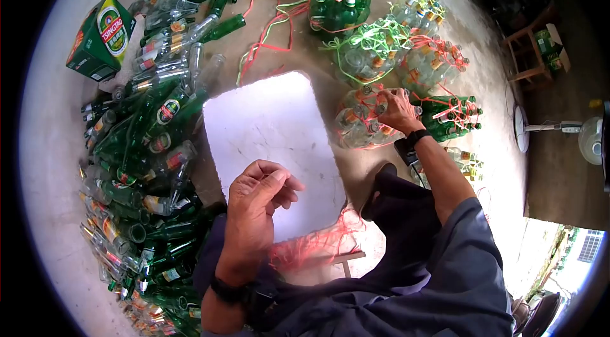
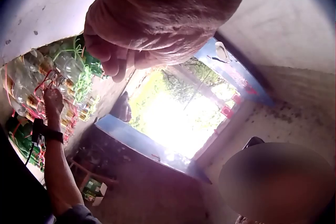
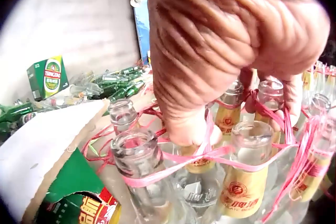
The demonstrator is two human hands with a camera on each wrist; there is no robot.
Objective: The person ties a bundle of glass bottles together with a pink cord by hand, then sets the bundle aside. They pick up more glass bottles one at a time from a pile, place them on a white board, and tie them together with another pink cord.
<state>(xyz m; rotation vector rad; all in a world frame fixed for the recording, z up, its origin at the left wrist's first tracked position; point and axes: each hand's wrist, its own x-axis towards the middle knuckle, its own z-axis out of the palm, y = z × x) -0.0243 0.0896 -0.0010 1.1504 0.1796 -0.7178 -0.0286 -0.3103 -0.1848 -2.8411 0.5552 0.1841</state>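
Clear glass beer bottles (image 1: 362, 126), bundled, stand mouths up, long axes vertical, at two o'clock from white board (image 1: 273, 127). Right hand (image 1: 399, 111) pinches pink strapping (image 3: 218, 153) among bottles, fingers curled. Left hand (image 1: 259, 196) above board, fingers loosely curled.

A green cardboard box (image 1: 101, 41) with a yellow-edged oval label reads "TSINGTAO" in white capitals on a red band, with Chinese characters below. A clear glass bottle (image 3: 239, 184) bears a gold paper neck label with red characters ending in "啤酒" and partly legible Latin capitals beneath, apparently including "BEE". On a printed green-and-red cardboard piece (image 3: 79, 190), large gold Chinese characters show, the first apparently "品".
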